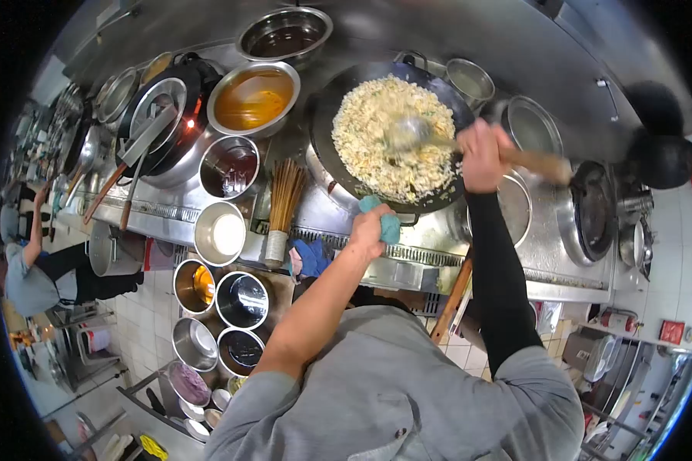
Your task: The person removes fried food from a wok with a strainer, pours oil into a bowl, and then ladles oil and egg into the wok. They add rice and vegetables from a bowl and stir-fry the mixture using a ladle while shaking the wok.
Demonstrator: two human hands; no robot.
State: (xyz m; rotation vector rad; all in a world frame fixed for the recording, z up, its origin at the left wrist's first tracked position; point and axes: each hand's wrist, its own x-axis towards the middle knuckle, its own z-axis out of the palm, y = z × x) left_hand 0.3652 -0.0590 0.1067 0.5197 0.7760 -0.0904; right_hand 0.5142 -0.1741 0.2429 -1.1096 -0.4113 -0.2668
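A large black wok (327,157) sits on the stove, filled with fried rice (369,115) that has bits of green in it. My right hand (482,156) is wrapped around the wooden handle of a ladle (542,164), whose blurred metal bowl is down in the rice. My left hand (367,233) is closed on a teal cloth (382,220) at the near rim of the wok. Whether the fingers also grip a wok handle through the cloth is hidden.
Left of the wok are a bowl of amber oil (254,100), a bamboo wok brush (284,196) and steel pots (220,233). Another wok (154,131) stands near a small flame. Strainers (532,127) lie right. A co-worker (34,269) stands far left.
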